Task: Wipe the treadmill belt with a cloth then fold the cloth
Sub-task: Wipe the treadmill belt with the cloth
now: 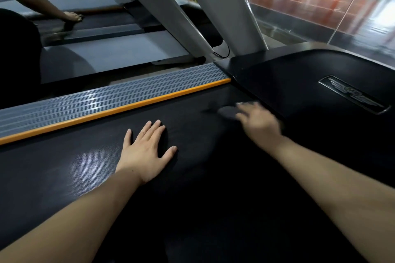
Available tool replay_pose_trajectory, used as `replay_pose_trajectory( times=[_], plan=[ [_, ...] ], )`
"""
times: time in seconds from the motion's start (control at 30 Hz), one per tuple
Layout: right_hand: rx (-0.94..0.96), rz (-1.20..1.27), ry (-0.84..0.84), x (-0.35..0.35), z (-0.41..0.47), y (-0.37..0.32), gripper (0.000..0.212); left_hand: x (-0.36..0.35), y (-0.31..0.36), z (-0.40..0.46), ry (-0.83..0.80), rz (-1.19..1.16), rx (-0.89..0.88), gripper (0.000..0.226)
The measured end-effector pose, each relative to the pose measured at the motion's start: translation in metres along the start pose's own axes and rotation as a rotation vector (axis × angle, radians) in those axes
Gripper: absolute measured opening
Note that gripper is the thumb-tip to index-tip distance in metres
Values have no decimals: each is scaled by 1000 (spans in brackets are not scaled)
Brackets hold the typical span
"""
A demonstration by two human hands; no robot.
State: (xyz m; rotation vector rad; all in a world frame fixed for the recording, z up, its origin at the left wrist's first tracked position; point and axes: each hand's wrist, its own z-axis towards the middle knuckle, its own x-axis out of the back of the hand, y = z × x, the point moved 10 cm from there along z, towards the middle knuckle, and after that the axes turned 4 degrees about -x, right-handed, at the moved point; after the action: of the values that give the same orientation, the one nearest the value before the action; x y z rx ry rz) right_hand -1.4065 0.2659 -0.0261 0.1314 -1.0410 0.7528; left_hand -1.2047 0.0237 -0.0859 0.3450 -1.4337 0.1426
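Cloth [227,111]: dark, blurred, under right hand [259,120] on belt [192,177]

single head-worn view, angled forward and down, close over the treadmill belt [192,177], far edges seemingly blurred

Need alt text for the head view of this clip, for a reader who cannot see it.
A person's right hand, blurred by motion, presses a dark cloth on the black treadmill belt near the motor cover. The left hand lies flat, fingers spread, on the belt beside an orange-edged side rail.
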Motion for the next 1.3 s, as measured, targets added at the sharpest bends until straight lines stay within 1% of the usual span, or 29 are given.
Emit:
replay_pose_trajectory(
  times=[0.03,0.07,0.1,0.17,0.2,0.23,0.27,0.3,0.37,0.4,0.43,0.5,0.53,0.6,0.63,0.7,0.77,0.83,0.9,0.97,1.03,1.07,1.1,1.17,1.23,1.27,1.3],
  plan=[
    [-102,-7,-84,-1,3,24,36,1,0,0,4,-1,3,85],
    [-155,12,-124,-2,2,39,38,1,0,1,3,-1,6,84],
    [-206,35,-130,-4,0,46,39,0,0,2,1,-1,7,83],
    [-220,37,-68,-1,-8,28,36,-1,1,2,-2,0,8,83],
    [-164,61,-19,-1,-13,6,33,-1,1,1,-5,-1,7,84],
    [-63,99,1,-4,-21,-25,31,-1,1,1,-14,-1,7,84],
    [24,138,-10,-9,-31,-57,32,-1,1,1,-23,1,9,84],
    [62,191,-67,-16,-41,-84,36,-2,1,1,-30,6,10,85],
    [32,307,-146,-20,-49,-108,53,-2,1,-1,-36,16,6,87],
    [33,333,-165,-19,-48,-105,58,-2,2,-2,-33,16,1,88],
    [36,294,-162,-17,-45,-94,57,-2,1,-3,-29,14,-1,88],
    [40,146,-83,-3,-29,-50,43,-1,0,-3,-23,17,0,87],
    [-38,98,-46,7,-18,-16,39,-1,1,-2,-21,18,-1,86],
    [-242,104,-141,9,-7,38,39,0,2,-1,-10,11,1,84],
    [-291,113,-167,4,-8,48,40,0,2,0,-5,8,3,84],
    [-305,120,-110,3,-15,32,40,0,3,2,-3,6,3,84],
    [-170,157,-46,-1,-29,-20,39,0,3,1,-3,7,0,88],
    [-87,248,-123,-16,-49,-74,37,1,3,0,-6,11,1,92],
    [-57,335,-172,-23,-55,-102,39,0,2,0,-4,15,-4,94],
    [-12,323,-213,-22,-51,-95,41,1,2,0,2,14,-12,94],
    [3,222,-181,-11,-41,-55,39,3,1,-2,17,9,-8,94],
    [-50,164,-125,-1,-32,-22,38,5,2,-2,25,9,-7,94],
    [-144,119,-108,7,-25,13,38,6,2,-2,35,8,-10,93],
    [-293,110,-155,14,-20,54,40,8,5,-1,52,3,-21,92],
    [-337,129,-161,15,-26,49,38,9,8,-1,60,1,-31,91],
    [-307,155,-125,15,-29,32,37,10,8,-1,66,4,-35,89],
    [-238,184,-93,14,-34,7,36,10,7,-1,72,7,-41,87]
  ],
)
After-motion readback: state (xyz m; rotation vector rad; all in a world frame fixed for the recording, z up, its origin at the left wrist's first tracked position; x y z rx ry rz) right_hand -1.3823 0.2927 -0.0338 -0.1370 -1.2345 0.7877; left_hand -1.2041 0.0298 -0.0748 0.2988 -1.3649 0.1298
